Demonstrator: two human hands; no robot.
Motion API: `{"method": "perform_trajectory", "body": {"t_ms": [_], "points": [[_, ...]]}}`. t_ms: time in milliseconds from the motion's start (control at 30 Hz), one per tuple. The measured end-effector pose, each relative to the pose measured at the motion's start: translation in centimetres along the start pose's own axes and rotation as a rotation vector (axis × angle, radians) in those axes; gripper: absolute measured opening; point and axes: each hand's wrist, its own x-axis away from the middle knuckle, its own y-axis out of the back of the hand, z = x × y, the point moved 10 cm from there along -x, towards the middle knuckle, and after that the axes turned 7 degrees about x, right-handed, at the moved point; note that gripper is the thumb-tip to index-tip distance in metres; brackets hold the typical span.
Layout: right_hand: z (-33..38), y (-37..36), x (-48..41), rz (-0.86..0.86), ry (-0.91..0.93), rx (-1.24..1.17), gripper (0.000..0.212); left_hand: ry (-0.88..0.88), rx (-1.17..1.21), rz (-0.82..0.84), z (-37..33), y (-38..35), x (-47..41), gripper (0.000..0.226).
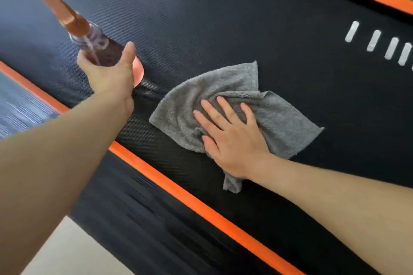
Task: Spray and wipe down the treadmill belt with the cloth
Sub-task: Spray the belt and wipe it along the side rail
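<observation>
A black textured treadmill belt fills the view, running diagonally. A crumpled grey cloth lies on it near the middle. My right hand rests flat on the cloth, fingers spread, pressing it against the belt. To the left stands a clear spray bottle with an orange-pink nozzle and base, its bottom on the belt. My left hand is curled around the bottle's lower body, thumb up along its right side.
Orange trim strips border the belt on the near side and at the top right. A black ribbed side rail runs beside the near strip. White dash markings sit on the belt at right. Pale floor shows at bottom left.
</observation>
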Motion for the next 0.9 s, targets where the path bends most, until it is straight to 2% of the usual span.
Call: {"method": "perform_trajectory", "body": {"t_ms": [67,100,133,167,267,300,400,434,501,567,634,667,734,767,834,901], "points": [[0.3,0.5,-1.6,0.014,0.251,0.063,0.059,-0.032,-0.048,-0.031,-0.6,-0.4,-1.5,0.091],[0.1,0.8,-2.4,0.014,0.336,0.085,0.060,-0.054,-0.072,-0.031,-1.0,-0.5,-2.0,0.089],[-0.5,0.8,-3.0,0.013,0.345,0.104,0.062,-0.079,-0.074,-0.015,-1.0,-1.1,-2.1,0.085],[-1.1,0.8,-3.6,0.010,0.284,0.094,0.063,-0.106,-0.078,0.017,-1.2,-1.5,-2.0,0.077],[-4.1,1.3,-3.1,-0.038,-0.080,-0.002,0.062,-0.148,-0.137,0.138,-0.3,-2.3,1.2,0.049],[-5.0,1.4,-2.4,-0.042,-0.115,0.000,0.062,-0.161,-0.153,0.174,-0.2,-2.6,2.9,0.050],[-8.9,1.2,0.2,0.053,0.014,0.087,0.064,-0.151,-0.201,0.263,1.1,-2.9,7.4,0.067],[-11.8,1.3,1.8,0.073,-0.008,0.111,0.065,-0.135,-0.209,0.296,1.7,-3.3,9.0,0.068],[-19.3,1.3,6.7,0.084,-0.216,0.139,0.066,-0.118,-0.229,0.330,2.1,-4.1,12.2,0.063],[-25.5,1.1,13.1,0.092,-0.527,0.091,0.070,-0.124,-0.250,0.349,2.3,-4.6,15.1,0.055],[-26.2,0.3,17.7,0.066,-0.757,0.009,0.072,-0.123,-0.274,0.385,2.7,-5.3,17.3,0.055],[-24.6,-0.2,19.3,0.045,-0.800,0.004,0.072,-0.124,-0.293,0.413,2.9,-5.9,18.6,0.057],[-18.5,-1.1,20.4,0.046,-0.678,0.041,0.066,-0.149,-0.305,0.475,3.0,-7.1,21.0,0.057],[-14.8,-1.5,20.9,0.044,-0.537,0.048,0.063,-0.154,-0.293,0.504,3.1,-7.6,22.2,0.054],[-8.4,-2.5,22.5,0.045,-0.141,0.107,0.059,-0.132,-0.249,0.572,3.1,-8.5,24.7,0.049],[-8.7,-3.2,24.7,0.093,0.181,0.176,0.059,-0.171,-0.220,0.650,2.5,-9.9,27.3,0.043]]}}
